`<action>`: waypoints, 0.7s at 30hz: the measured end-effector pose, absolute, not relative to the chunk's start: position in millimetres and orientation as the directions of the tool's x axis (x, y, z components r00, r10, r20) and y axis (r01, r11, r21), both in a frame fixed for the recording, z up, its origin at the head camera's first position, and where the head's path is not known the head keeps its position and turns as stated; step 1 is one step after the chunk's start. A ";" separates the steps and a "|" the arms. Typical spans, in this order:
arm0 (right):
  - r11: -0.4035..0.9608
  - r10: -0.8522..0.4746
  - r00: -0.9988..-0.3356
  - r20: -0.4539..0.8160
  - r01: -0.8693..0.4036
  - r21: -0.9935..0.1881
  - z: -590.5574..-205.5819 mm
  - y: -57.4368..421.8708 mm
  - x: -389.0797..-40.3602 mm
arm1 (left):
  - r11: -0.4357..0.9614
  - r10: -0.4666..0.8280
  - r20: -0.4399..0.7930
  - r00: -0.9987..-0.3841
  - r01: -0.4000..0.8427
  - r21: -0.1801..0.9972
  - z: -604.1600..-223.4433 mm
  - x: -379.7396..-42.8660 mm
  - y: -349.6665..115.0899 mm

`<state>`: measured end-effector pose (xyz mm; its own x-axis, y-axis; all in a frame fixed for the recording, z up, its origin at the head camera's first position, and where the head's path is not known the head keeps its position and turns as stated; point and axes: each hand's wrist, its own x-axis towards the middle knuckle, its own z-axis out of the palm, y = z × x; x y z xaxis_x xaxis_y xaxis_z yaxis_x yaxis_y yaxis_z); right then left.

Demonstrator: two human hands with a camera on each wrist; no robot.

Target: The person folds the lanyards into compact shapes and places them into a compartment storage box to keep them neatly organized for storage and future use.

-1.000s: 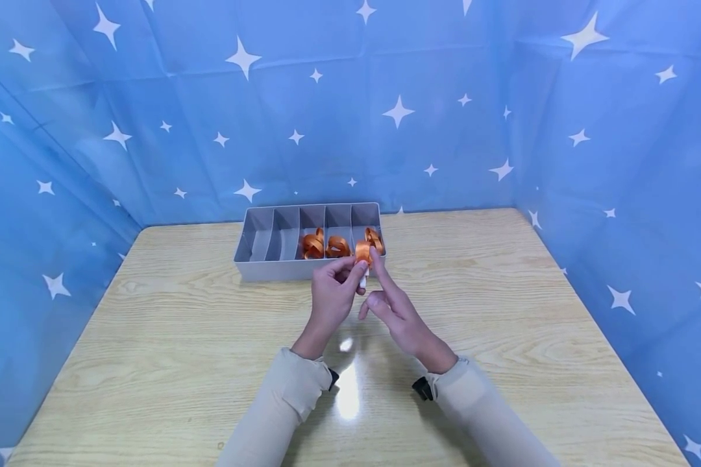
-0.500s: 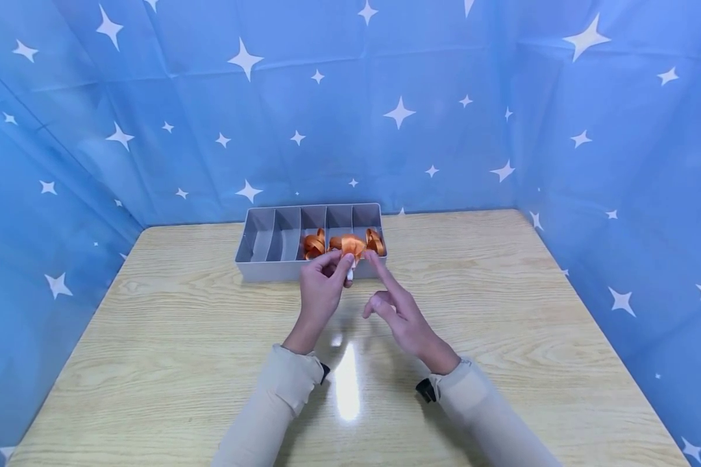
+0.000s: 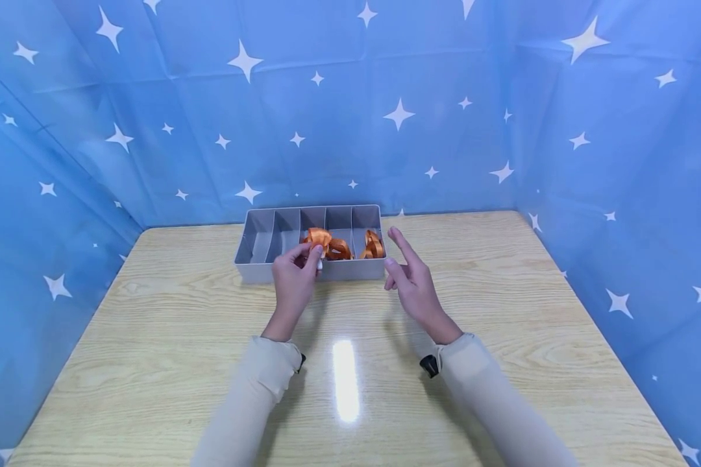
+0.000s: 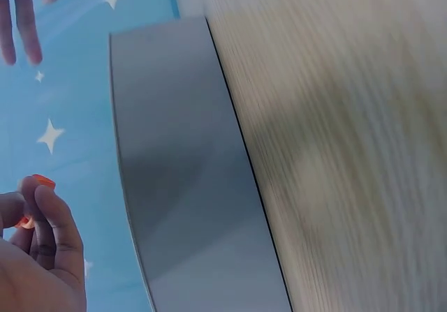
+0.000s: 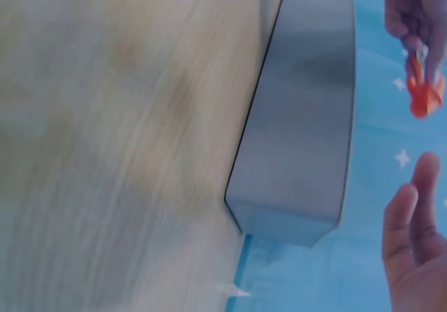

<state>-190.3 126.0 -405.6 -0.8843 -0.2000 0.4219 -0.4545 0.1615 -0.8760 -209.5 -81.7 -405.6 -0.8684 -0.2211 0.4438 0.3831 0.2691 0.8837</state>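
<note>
My left hand [image 3: 292,280] pinches an orange satin ribbon [image 3: 319,237] between thumb and fingers, over the front of the third compartment of a grey divided box [image 3: 353,271]. A small white bit pokes out below the ribbon by the thumb. In the right wrist view the looped orange ribbon [image 5: 424,98] hangs from the left fingertips. My right hand [image 3: 418,288] is held in the air beside the box's right end, index finger extended, holding nothing. Other orange ribbon coils lie in the fourth [image 3: 340,249] and fifth [image 3: 373,246] compartments; the held ribbon mostly covers the third's contents.
The box stands near the back edge of a pale wood-grain table [image 3: 169,363]. Its two left compartments [image 3: 271,235] show bare grey floors. A blue curtain [image 3: 327,110] with white stars hangs behind and at both sides. Both forearms wear light sleeves.
The left hand has carried the ribbon leftward, from before the fifth compartment to the third. The right hand has moved away to the right, off the ribbon, fingers spreading a little.
</note>
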 end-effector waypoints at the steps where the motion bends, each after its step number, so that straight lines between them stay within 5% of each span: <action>1: 0.175 -0.192 -0.894 0.405 -0.437 -0.882 -405.4 126.6 -192.8 | 0.278 -0.230 0.447 -0.864 0.382 0.881 -405.8 -211.7 -84.7; 9: 0.310 -0.117 -0.940 0.319 -0.340 -0.888 -432.1 134.3 -223.5 | 0.451 -0.284 0.487 -0.826 0.334 0.828 -437.0 -246.8 -117.3; 21: 0.454 -0.067 -0.985 0.160 -0.173 -0.874 -443.9 132.5 -239.4 | 0.758 -0.225 0.578 -0.785 0.232 0.610 -439.9 -256.2 -135.0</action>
